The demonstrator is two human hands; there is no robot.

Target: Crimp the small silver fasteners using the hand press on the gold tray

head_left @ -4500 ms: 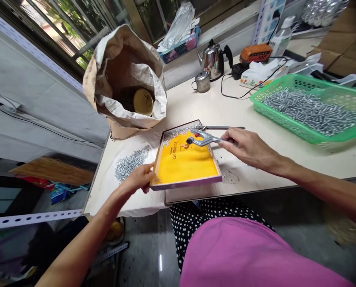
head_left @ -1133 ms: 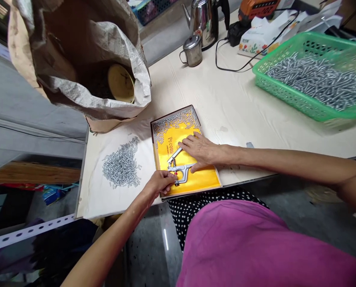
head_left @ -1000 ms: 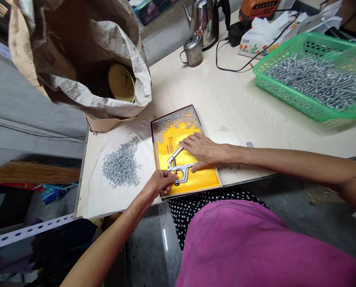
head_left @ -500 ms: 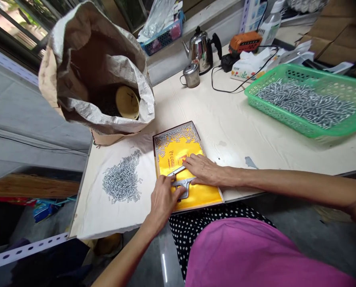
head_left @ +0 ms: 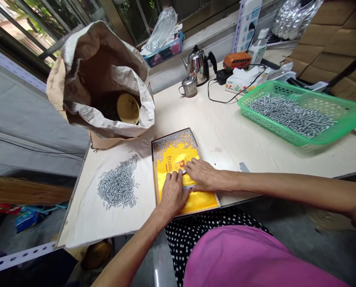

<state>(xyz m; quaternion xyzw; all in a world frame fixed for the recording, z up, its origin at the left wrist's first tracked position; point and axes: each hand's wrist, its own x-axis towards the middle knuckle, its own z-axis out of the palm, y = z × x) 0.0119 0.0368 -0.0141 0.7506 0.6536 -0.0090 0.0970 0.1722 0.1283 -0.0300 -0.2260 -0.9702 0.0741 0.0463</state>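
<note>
A yellow sheet with red print lies in a shallow dark-edged tray (head_left: pixel 200 202) at the table's front edge. Small silvery metal pins (head_left: pixel 175 140) are spread along its far end and far left corner. My left hand (head_left: pixel 174 191) is curled over a grey hand tool (head_left: pixel 189 186) on the yellow sheet and covers most of it. From the other side, my right hand (head_left: pixel 202 175) has its fingers closed on the tool's right end. Only short grey strips show between the hands, so its kind is unclear. A loose heap of similar pins (head_left: pixel 118 182) lies left of the tray.
A large open paper sack (head_left: pixel 76 131) with a yellow bowl (head_left: pixel 128 108) inside stands at the back left. On the right, a green basket (head_left: pixel 270 129) holds many pins. A metal kettle (head_left: pixel 197 65), a metal cup (head_left: pixel 189 87) and a black cable (head_left: pixel 226 101) are behind.
My left hand has moved slightly to the right and now covers more of the grey tool. The view has shifted a little; my right hand stays at the tool.
</note>
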